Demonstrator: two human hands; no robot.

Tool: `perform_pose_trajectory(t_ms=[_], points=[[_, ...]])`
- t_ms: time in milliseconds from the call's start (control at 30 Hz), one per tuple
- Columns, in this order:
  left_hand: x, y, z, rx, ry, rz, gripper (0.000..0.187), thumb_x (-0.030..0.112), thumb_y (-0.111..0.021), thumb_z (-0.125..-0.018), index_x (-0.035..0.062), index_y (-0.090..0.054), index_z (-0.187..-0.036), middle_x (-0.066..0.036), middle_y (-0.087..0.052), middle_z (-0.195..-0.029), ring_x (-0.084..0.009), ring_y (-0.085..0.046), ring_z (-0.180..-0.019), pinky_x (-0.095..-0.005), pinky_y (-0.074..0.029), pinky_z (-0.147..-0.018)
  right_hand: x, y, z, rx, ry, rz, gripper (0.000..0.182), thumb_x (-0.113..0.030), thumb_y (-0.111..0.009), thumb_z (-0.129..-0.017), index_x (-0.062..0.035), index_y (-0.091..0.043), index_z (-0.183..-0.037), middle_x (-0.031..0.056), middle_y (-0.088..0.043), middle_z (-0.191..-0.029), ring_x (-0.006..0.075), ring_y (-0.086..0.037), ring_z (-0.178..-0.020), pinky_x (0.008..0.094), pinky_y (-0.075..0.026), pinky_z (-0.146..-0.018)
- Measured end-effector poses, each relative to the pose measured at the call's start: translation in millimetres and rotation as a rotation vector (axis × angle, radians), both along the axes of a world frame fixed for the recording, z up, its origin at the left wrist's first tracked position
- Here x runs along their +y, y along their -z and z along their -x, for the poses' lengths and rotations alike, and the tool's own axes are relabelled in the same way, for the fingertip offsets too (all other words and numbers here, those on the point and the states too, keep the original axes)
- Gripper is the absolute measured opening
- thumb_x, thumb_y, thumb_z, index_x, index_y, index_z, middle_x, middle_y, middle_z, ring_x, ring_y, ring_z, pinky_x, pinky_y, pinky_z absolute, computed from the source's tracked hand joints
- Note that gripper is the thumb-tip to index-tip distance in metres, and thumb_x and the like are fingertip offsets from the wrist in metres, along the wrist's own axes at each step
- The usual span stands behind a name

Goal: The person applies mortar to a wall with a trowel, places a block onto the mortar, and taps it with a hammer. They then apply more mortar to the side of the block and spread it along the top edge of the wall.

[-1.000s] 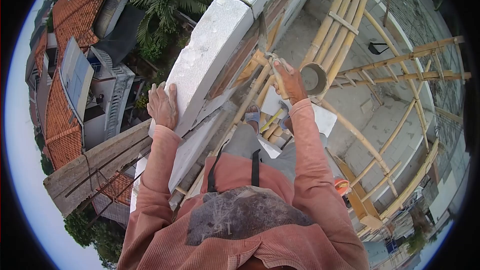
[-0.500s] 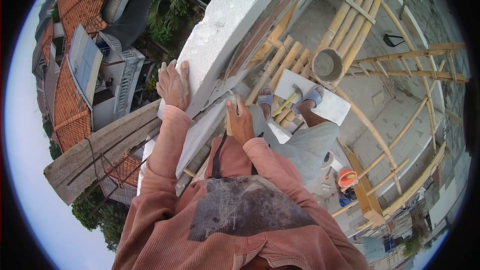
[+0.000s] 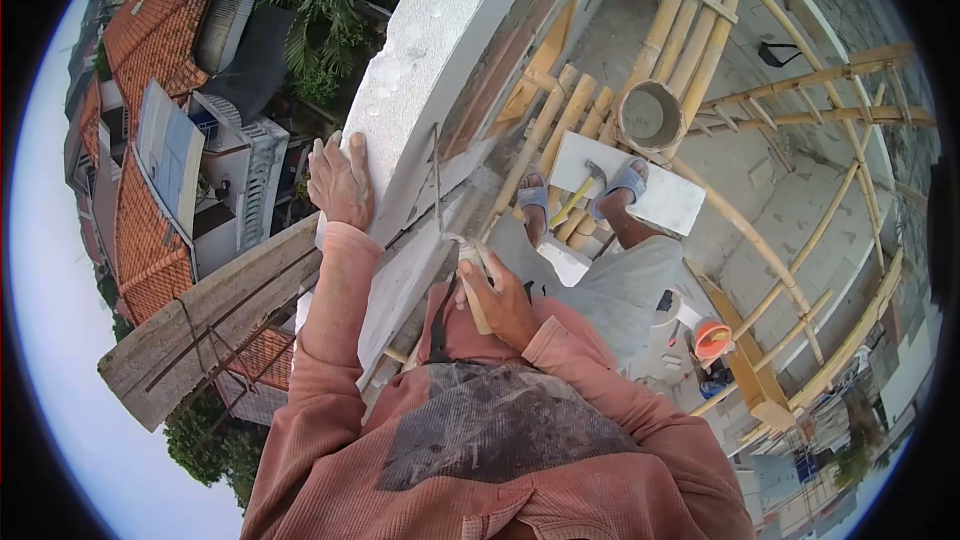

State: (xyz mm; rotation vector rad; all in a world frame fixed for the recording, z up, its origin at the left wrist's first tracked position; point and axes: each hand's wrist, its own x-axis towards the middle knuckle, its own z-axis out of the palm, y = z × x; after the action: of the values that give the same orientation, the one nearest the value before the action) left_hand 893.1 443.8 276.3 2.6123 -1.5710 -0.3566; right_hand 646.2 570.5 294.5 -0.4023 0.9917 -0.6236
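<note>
My left hand (image 3: 341, 180) lies with fingers spread on the outer end of a white block (image 3: 428, 50) on top of the wall. In my right hand (image 3: 498, 298) is the wooden handle of a trowel (image 3: 438, 185); its thin metal blade, seen edge-on, points up along the block's inner side. Below the block runs a lower white block course (image 3: 385, 285). Grey smears mark the wall face beside the trowel.
Bamboo poles (image 3: 690, 30) carry a round bucket (image 3: 650, 115) of grey mix. A yellow-handled hammer (image 3: 575, 202) lies by my sandalled feet on a white slab (image 3: 665, 202). A concrete beam with bars (image 3: 200, 325) juts out left. An orange bucket (image 3: 712, 340) stands lower down.
My right hand has moved slightly down and right, and the trowel blade now shows clearly, pointing up. My left hand stays on the block, while the view has shifted slightly.
</note>
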Motion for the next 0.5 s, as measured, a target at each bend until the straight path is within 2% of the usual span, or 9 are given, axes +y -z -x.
perform_pose_trajectory(t_ms=[67,133,300,400,500], points=[[-1,-2,2,-0.004,-0.012,-0.008,0.072,0.064,-0.031,-0.102,0.0101,-0.042,-0.149,-0.024,-0.03,-0.158,-0.0407,-0.021,-0.15,-0.0592,-0.012,-0.119,-24,-9,21,-0.003,0.103,0.027,0.065,-0.043,-0.058,-0.101,0.0003,-0.041,-0.147,0.0087,-0.06,-0.092,0.0145,-0.065,-0.072,0.0303,-0.056,-0.063],[-2,-3,4,-0.005,-0.015,-0.012,0.072,0.064,-0.031,-0.102,0.0102,-0.042,-0.148,-0.024,-0.03,-0.158,-0.0405,-0.021,-0.15,-0.0599,-0.012,-0.119,-59,8,23,0.002,0.25,0.029,0.062,-0.046,-0.057,-0.101,0.0005,-0.046,-0.141,0.0058,-0.058,-0.088,0.0135,-0.064,-0.071,0.0288,-0.057,-0.064],[-2,-4,4,-0.01,-0.022,-0.017,0.071,0.063,-0.031,-0.102,0.0105,-0.042,-0.148,-0.024,-0.03,-0.158,-0.0401,-0.022,-0.149,-0.0604,-0.013,-0.118,-141,43,18,0.051,0.315,0.116,0.054,-0.045,-0.059,-0.1,0.0003,-0.052,-0.129,0.0059,-0.055,-0.094,0.0134,-0.062,-0.073,0.0279,-0.056,-0.061],[-3,-3,3,-0.01,-0.017,-0.013,0.071,0.063,-0.031,-0.103,0.0096,-0.042,-0.148,-0.025,-0.03,-0.157,-0.04,-0.022,-0.149,-0.0591,-0.014,-0.118,-134,55,-11,0.114,0.194,0.051,0.054,-0.044,-0.06,-0.1,-0.0004,-0.052,-0.13,0.0073,-0.056,-0.093,0.0149,-0.063,-0.069,0.0294,-0.056,-0.056],[-4,-1,2,-0.038,-0.015,-0.035,0.071,0.063,-0.031,-0.103,0.0085,-0.041,-0.148,-0.025,-0.03,-0.157,-0.0393,-0.024,-0.148,-0.0575,-0.015,-0.118,-92,52,-50,0.143,0.169,0.093,0.055,-0.043,-0.06,-0.099,0.0005,-0.05,-0.132,0.0105,-0.059,-0.093,0.0171,-0.063,-0.063,0.0318,-0.057,-0.054]])
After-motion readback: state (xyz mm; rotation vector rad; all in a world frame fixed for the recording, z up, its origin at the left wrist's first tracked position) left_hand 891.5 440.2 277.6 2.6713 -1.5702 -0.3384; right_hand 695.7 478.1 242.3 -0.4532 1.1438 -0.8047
